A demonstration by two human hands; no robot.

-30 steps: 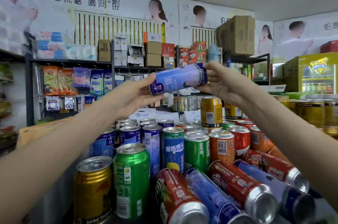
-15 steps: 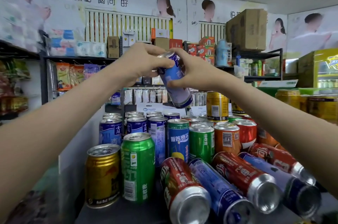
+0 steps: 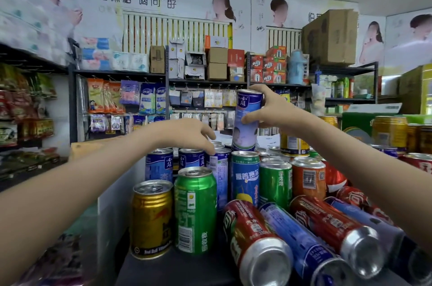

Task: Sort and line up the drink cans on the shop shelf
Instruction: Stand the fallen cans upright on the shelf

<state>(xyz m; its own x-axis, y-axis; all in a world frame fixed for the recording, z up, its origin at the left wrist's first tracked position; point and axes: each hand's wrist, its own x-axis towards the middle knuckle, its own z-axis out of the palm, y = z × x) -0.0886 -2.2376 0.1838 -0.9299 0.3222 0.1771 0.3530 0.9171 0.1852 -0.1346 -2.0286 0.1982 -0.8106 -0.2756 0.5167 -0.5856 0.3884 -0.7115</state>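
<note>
Now upright (tilted a moment ago), the tall pale-blue metal can (image 3: 246, 119) hangs above the standing cans, gripped by the right hand (image 3: 272, 108); the left hand (image 3: 187, 132) has let go, fingers spread.

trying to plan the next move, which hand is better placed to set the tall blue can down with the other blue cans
Right. The right hand already grips the tall blue can upright, just above the standing blue cans. The left hand is empty, fingers spread over those cans.
</note>
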